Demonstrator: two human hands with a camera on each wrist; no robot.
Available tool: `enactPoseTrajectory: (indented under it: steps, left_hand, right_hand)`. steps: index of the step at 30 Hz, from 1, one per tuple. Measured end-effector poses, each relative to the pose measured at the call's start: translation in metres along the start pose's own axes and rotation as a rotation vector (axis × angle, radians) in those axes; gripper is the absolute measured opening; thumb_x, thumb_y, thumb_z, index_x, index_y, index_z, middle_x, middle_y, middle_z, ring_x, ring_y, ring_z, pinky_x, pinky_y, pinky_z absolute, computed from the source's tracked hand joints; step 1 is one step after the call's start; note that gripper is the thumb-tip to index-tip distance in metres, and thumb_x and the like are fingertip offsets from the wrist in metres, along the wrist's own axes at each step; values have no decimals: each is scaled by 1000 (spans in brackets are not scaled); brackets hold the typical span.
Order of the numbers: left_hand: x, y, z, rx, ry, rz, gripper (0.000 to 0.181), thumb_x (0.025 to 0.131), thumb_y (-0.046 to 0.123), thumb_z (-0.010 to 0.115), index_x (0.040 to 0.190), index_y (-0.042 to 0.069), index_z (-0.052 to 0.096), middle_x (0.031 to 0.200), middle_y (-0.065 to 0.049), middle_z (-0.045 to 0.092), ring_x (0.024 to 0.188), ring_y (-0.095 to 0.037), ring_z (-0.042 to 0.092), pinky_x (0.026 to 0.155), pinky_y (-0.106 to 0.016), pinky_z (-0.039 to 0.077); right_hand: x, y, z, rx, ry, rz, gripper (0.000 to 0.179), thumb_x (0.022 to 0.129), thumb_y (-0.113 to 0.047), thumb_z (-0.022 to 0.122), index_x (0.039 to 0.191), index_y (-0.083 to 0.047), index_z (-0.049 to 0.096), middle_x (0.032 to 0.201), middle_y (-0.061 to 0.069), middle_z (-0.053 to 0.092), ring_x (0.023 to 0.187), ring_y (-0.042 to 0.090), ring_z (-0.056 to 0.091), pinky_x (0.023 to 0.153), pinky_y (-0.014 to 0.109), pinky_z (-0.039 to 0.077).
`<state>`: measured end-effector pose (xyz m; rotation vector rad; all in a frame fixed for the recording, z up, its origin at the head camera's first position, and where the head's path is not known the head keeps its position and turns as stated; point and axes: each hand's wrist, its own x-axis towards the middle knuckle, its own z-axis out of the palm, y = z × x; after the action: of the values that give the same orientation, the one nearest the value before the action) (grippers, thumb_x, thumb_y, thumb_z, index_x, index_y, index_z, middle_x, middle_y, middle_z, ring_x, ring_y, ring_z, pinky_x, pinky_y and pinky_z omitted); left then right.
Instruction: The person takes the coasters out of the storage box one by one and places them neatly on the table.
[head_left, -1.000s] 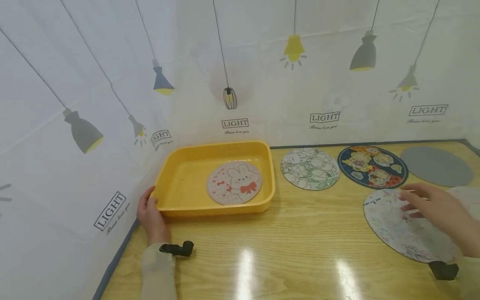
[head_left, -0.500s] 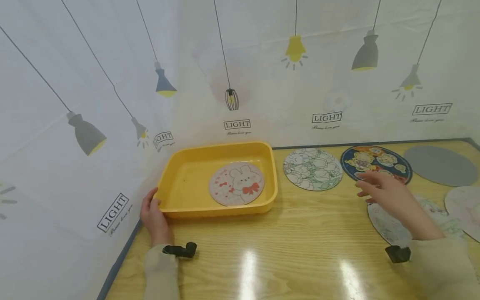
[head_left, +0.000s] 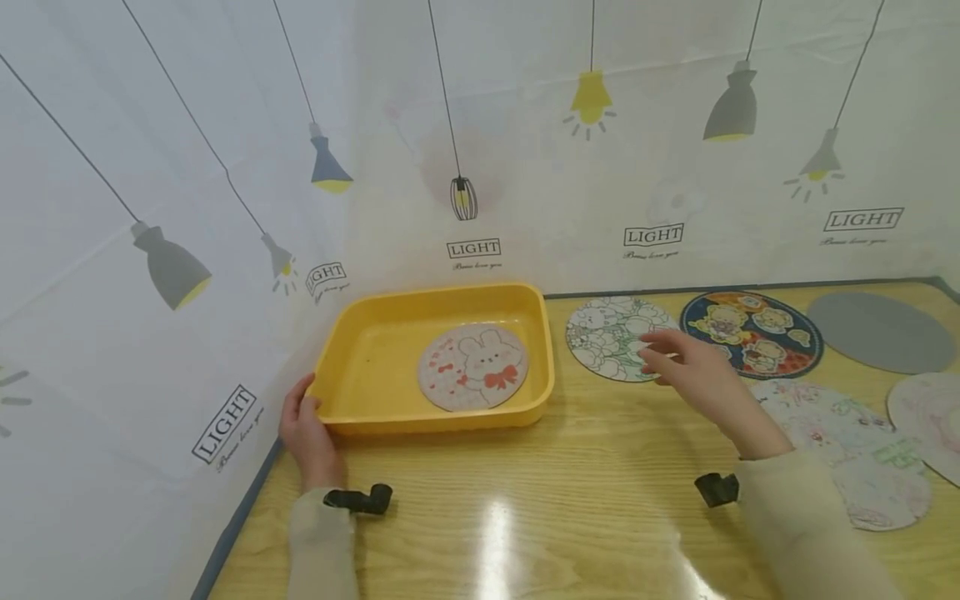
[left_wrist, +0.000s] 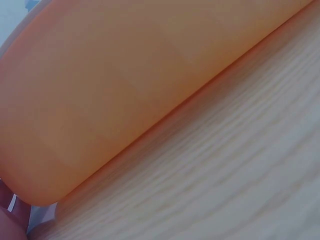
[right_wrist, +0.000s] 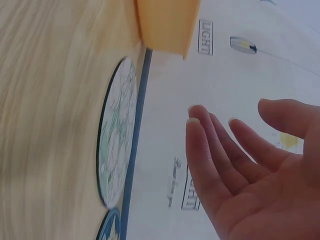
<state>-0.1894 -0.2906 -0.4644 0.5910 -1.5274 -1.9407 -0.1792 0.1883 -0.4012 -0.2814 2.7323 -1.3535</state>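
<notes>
My left hand holds the front left corner of a yellow plastic tray, thumb at the rim and fingers along the outer side. In the left wrist view the tray's wall hides most of that hand. A round pink mat with a bunny and red bow lies inside the tray, towards its right. My right hand hovers with nothing in it, its fingers loosely bent, over the right edge of a round mat with white tulips. The right wrist view shows this hand's palm and spread fingers.
Right of the tulip mat lie a dark blue round mat with cartoon figures and a plain grey one. Nearer are a pale floral mat, partly under my right forearm, and a pinkish mat. A printed white curtain stands behind.
My right hand has moved left, from above the pale floral mat past the blue mat to the tulip mat. My left hand and the tray have stayed in place.
</notes>
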Motion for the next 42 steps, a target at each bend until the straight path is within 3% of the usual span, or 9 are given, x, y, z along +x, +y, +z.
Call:
enactPoseTrajectory:
  steps: [7,10,15,29,42]
  left_hand:
    - [-1,0,0,13,8,0,35,85,8,40,114,15,60,123,1,49,110,-15,45,94,-33,34]
    - [-1,0,0,11,9,0,35,85,8,40,114,15,60,123,1,49,110,-14,44,95,-33,34]
    - [0,0,1,17,13,-5,35,86,9,41,114,17,59,123,2,49,111,-14,44,95,-33,33]
    - [-2,4,1,26,16,-4,34,86,9,41,114,16,59,123,2,49,110,-14,44,94,-33,34]
    - [-3,4,0,34,8,13,34,85,8,41,114,15,60,123,3,50,110,-13,43,94,-32,33]
  right_hand:
    - [20,-20,25,68,4,-29,54,89,-46,44,131,-12,40,120,10,51,99,27,55,79,40,46]
    - [27,-31,34,47,14,-37,53,88,-48,44,130,-16,42,121,7,51,101,26,54,79,40,46]
    - [36,-49,47,-10,20,-76,49,90,-44,44,129,-15,44,123,5,51,109,24,50,84,42,43]
    - [63,-86,78,-221,-70,-122,41,90,-31,50,127,-14,48,127,7,48,112,26,47,87,43,41]
    - [93,-99,110,-399,-159,-127,42,88,-28,52,124,-9,50,124,7,51,112,21,47,94,39,36]
